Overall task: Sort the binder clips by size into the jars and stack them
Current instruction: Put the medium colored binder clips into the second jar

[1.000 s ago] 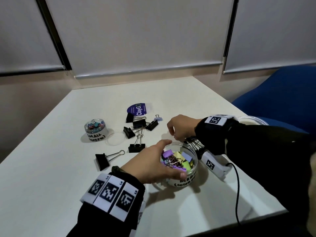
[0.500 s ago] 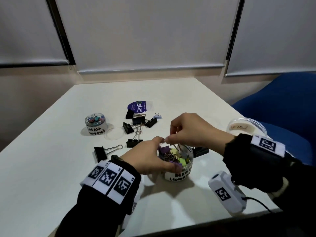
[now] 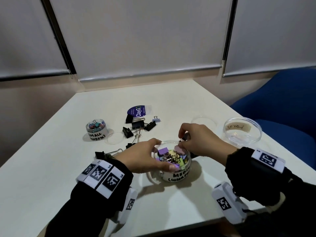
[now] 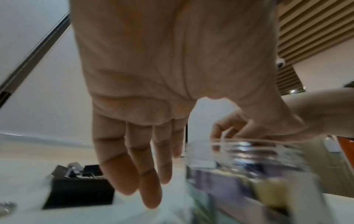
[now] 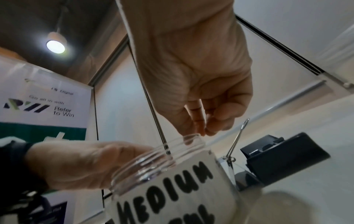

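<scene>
Medium jar (image 3: 177, 173) stands upright, mouth up, left hand (image 3: 142, 158) cupping it, right hand (image 3: 200, 142) fingers pinched above.

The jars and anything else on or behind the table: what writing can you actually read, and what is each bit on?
"MEDIUM": label of the middle jar; the line beneath is cut off.
"SMALL": label of the small jar; second line too blurred.
"ClayGo": purple sticker on the table; its small print is unreadable.
"Refer to Win", "Go all in with": banner behind.
Handwritten label in the wide dish: unreadable, seen reversed.
</scene>
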{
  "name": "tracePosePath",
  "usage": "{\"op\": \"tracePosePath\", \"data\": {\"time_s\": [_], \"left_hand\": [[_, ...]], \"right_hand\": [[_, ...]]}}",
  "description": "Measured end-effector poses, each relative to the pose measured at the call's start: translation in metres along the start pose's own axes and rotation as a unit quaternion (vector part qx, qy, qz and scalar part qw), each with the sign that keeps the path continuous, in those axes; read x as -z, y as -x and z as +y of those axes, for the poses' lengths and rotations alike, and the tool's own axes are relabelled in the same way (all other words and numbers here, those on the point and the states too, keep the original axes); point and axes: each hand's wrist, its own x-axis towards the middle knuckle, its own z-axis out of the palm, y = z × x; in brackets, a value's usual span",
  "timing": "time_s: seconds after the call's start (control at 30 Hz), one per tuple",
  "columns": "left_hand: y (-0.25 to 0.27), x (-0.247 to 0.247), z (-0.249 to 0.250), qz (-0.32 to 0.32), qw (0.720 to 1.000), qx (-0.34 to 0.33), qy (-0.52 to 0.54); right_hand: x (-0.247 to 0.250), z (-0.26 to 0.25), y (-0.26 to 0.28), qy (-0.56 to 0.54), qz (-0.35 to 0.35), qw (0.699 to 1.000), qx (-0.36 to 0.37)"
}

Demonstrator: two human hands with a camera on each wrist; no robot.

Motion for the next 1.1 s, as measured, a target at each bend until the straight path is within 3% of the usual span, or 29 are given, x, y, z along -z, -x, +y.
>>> {"op": "tracePosePath", "data": {"time_s": [0.1, 0.27, 0.5, 0.83, 1.1], "left_hand": [[-0.01, 0.021, -0.004, 0.017, 1.0, 0.013, -0.022], [-0.051, 0.046, -0.016, 0.092, 0.992, 0.021, -0.086], [-0.108, 0.052, -0.019, 0.138, 0.973, 0.028, -0.182], [-0.17, 0.044, -0.01, 0.066, 0.948, 0.054, -0.306], [-0.191, 0.04, -0.003, 0.052, 0.933, 0.029, -0.356]], "right_hand": [[-0.003, 0.004, 0.003, -0.08, -0.009, 0.997, -0.007], [-0.013, 0.01, 0.007, -0.071, -0.008, 0.997, 0.006], [-0.011, 0.005, 0.011, 0.009, 0.004, 1.0, 0.02], [-0.004, 0.008, -0.002, 0.041, 0.0, 0.999, 0.014], [-0.005, 0.003, 0.0, 0.082, -0.013, 0.996, 0.025]]}}
